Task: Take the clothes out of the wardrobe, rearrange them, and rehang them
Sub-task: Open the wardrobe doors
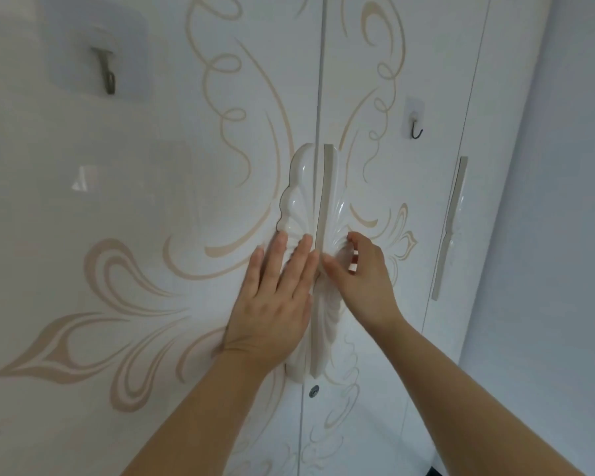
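A white wardrobe with beige swirl patterns fills the view, both middle doors closed. The left door (152, 201) and right door (392, 187) meet at a seam flanked by glossy carved handles. My left hand (275, 297) lies flat with straight fingers on the left door handle (296, 201). My right hand (364, 273) curls its fingers and thumb round the right door handle (334, 207) at mid-height. No clothes are visible; the doors hide the inside.
A stick-on hook (415, 127) sits on the right door, another hook (107, 72) at upper left. A third door with a long handle (450, 228) stands further right, beside a plain wall (564, 201). A keyhole (313, 390) lies below the handles.
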A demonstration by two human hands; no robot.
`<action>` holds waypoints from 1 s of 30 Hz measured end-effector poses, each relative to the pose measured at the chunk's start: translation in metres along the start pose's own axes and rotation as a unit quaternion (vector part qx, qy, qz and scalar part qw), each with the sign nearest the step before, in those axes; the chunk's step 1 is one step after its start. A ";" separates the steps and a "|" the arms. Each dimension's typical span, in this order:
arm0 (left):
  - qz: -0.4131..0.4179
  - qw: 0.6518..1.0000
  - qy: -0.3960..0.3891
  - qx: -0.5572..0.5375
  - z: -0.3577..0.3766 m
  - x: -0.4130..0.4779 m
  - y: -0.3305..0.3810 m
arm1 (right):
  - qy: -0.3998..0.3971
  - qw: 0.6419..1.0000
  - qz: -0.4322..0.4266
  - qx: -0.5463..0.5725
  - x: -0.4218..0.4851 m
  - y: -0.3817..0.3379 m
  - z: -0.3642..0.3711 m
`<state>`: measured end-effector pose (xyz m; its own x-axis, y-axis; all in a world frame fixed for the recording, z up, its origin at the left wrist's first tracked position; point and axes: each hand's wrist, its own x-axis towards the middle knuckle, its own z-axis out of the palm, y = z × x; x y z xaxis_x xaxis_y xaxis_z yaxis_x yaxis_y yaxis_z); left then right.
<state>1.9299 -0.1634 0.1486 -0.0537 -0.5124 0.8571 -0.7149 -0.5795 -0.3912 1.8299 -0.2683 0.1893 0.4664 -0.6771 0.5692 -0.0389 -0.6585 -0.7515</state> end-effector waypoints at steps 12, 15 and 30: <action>-0.101 0.970 -0.016 -0.223 -0.045 0.011 0.024 | -0.017 0.968 0.099 0.231 -0.026 -0.004 -0.076; -0.117 0.920 -0.051 -0.370 -0.072 0.036 0.061 | -0.012 0.961 0.110 0.254 -0.039 0.005 -0.114; 0.006 0.816 -0.141 -0.560 -0.130 0.119 0.271 | 0.122 0.980 0.099 0.125 -0.085 0.055 -0.328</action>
<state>1.6388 -0.2990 0.1881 -0.0155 -0.7312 0.6820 -0.9127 0.2890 0.2890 1.4979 -0.3551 0.2091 0.2446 -0.8619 0.4442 0.1253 -0.4262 -0.8959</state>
